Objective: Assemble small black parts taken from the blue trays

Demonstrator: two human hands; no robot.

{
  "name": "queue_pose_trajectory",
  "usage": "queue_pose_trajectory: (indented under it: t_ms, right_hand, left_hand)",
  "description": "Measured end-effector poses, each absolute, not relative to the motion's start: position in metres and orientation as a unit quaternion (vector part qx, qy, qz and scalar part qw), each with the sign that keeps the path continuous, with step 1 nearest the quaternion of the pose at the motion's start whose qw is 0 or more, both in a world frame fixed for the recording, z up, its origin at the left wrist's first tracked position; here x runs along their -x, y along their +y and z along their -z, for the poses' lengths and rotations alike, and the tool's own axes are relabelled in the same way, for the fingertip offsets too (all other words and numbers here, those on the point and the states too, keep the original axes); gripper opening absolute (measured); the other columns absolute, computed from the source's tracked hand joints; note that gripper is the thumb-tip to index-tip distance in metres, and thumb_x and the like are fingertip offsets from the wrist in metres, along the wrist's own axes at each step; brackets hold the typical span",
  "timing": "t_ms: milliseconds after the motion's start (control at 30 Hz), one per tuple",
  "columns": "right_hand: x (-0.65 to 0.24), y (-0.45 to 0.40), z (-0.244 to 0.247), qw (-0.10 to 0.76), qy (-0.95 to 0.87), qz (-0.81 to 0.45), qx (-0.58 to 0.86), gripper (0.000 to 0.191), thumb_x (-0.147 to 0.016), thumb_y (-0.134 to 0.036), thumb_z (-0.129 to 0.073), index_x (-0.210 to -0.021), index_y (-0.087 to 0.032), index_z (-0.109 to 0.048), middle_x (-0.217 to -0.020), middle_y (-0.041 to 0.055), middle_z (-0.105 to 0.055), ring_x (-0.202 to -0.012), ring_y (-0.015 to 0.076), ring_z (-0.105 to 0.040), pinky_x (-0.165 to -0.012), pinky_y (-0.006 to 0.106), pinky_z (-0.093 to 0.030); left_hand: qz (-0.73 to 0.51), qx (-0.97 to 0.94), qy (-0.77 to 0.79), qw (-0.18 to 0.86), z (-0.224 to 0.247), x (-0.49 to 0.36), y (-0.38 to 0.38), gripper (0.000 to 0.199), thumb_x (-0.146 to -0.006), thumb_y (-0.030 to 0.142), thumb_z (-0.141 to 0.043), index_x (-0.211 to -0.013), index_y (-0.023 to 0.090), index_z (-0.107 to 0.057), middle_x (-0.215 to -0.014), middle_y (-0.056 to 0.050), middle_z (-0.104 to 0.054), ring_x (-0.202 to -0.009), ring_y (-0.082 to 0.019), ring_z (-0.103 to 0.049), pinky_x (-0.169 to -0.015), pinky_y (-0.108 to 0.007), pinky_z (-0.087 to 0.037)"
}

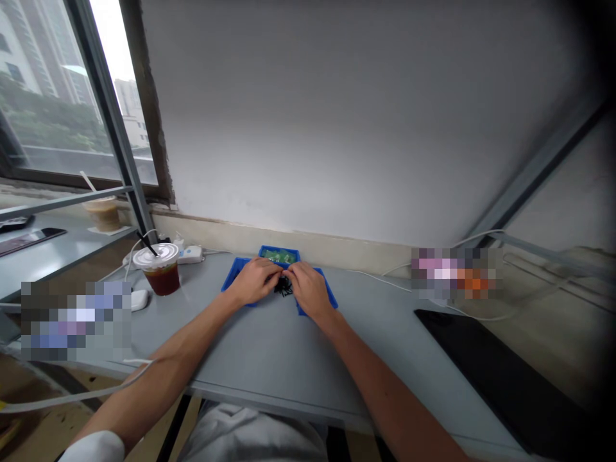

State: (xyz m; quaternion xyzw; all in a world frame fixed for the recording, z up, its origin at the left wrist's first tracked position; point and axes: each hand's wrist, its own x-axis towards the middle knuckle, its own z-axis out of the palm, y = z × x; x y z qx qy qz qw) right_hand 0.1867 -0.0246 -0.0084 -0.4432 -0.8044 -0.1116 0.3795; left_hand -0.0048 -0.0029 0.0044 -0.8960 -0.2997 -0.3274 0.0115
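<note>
My left hand (257,280) and my right hand (307,289) meet fingertip to fingertip over the desk. Both are closed in a pinch; whatever is between the fingers is too small to make out. Just below the fingertips lies a small pile of thin black pieces (283,287). Partly under my left hand is a blue tray (230,276), its contents hidden. Another blue tray (331,292) sits beneath my right hand, mostly covered. Behind the hands, a third blue tray (262,251) holds green pieces (280,256) that look shiny.
On the left stand a lidded cup of dark drink (162,276), a white power strip (190,254) and a small white case (140,299). A black mat-like slab (486,366) lies at right. White cables (380,278) run along the wall. Two areas are blurred out.
</note>
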Motion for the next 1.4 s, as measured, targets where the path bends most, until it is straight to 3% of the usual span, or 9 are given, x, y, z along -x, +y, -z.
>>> queue_pose_trajectory:
  t_ms: [133, 433, 600, 800, 1000, 1267, 1400]
  right_hand:
    - [-0.1863, -0.0256, 0.0083, 0.386, -0.808, 0.082, 0.438, 0.016, -0.101, -0.028, -0.05, -0.111, -0.019, -0.059, -0.101, 0.009, -0.068, -0.091, 0.0222, -0.064, -0.082, 0.034, -0.049]
    - [-0.1869, -0.0255, 0.0075, 0.362, -0.812, 0.106, 0.445, 0.024, -0.103, -0.028, -0.044, -0.089, -0.021, -0.063, -0.088, 0.0081, -0.068, -0.088, 0.0228, -0.062, -0.079, 0.034, -0.048]
    - [-0.1868, -0.0256, 0.0084, 0.377, -0.81, 0.09, 0.439, 0.018, -0.1, -0.025, -0.05, -0.114, -0.02, -0.061, -0.104, 0.0097, -0.069, -0.095, 0.0232, -0.064, -0.083, 0.035, -0.049]
    - [-0.187, -0.0271, 0.0046, 0.359, -0.814, 0.109, 0.443, 0.017, -0.101, -0.021, -0.047, -0.094, -0.02, -0.063, -0.092, 0.0089, -0.068, -0.091, 0.0237, -0.063, -0.081, 0.035, -0.049]
    - [-0.1865, -0.0282, 0.0037, 0.368, -0.817, 0.104, 0.432, 0.017, -0.101, -0.024, -0.047, -0.106, -0.019, -0.063, -0.099, 0.0093, -0.069, -0.093, 0.0228, -0.063, -0.081, 0.034, -0.049]
    - [-0.1861, -0.0278, 0.0036, 0.352, -0.813, 0.116, 0.449, 0.023, -0.102, -0.026, -0.045, -0.092, -0.02, -0.064, -0.089, 0.0086, -0.068, -0.089, 0.0231, -0.063, -0.079, 0.035, -0.048]
    - [-0.1868, -0.0284, 0.0036, 0.36, -0.822, 0.092, 0.431, 0.017, -0.102, -0.025, -0.047, -0.104, -0.02, -0.063, -0.097, 0.0084, -0.069, -0.094, 0.0224, -0.064, -0.083, 0.034, -0.049]
  left_hand:
    - [0.323, 0.895, -0.308, 0.015, -0.0042, 0.0054, -0.0024, 0.026, -0.1, 0.026, -0.044, -0.101, 0.02, -0.069, -0.095, -0.006, -0.072, -0.091, -0.019, -0.065, -0.088, -0.033, -0.045]
    - [0.32, 0.898, -0.303, 0.014, -0.0055, 0.0046, -0.003, 0.025, -0.1, 0.024, -0.045, -0.102, 0.02, -0.069, -0.096, -0.006, -0.073, -0.092, -0.019, -0.065, -0.089, -0.033, -0.045]
    - [0.32, 0.896, -0.307, 0.021, -0.0052, 0.0054, -0.0027, 0.025, -0.1, 0.024, -0.045, -0.1, 0.02, -0.069, -0.094, -0.006, -0.072, -0.091, -0.02, -0.064, -0.088, -0.033, -0.045]
    - [0.322, 0.896, -0.305, 0.018, -0.007, 0.0055, -0.0037, 0.026, -0.1, 0.025, -0.043, -0.1, 0.02, -0.069, -0.093, -0.006, -0.072, -0.09, -0.019, -0.064, -0.088, -0.033, -0.045]
    - [0.316, 0.897, -0.308, 0.019, -0.0072, 0.0063, -0.0037, 0.028, -0.1, 0.026, -0.043, -0.099, 0.019, -0.07, -0.093, -0.006, -0.072, -0.09, -0.02, -0.064, -0.088, -0.034, -0.046]
    - [0.316, 0.9, -0.301, 0.012, -0.0072, 0.0057, -0.0049, 0.026, -0.099, 0.025, -0.044, -0.099, 0.02, -0.069, -0.094, -0.006, -0.072, -0.092, -0.019, -0.065, -0.089, -0.034, -0.045]
    - [0.314, 0.898, -0.308, 0.019, -0.0066, 0.0061, -0.004, 0.027, -0.1, 0.025, -0.044, -0.1, 0.019, -0.07, -0.095, -0.006, -0.072, -0.092, -0.02, -0.064, -0.088, -0.034, -0.045]
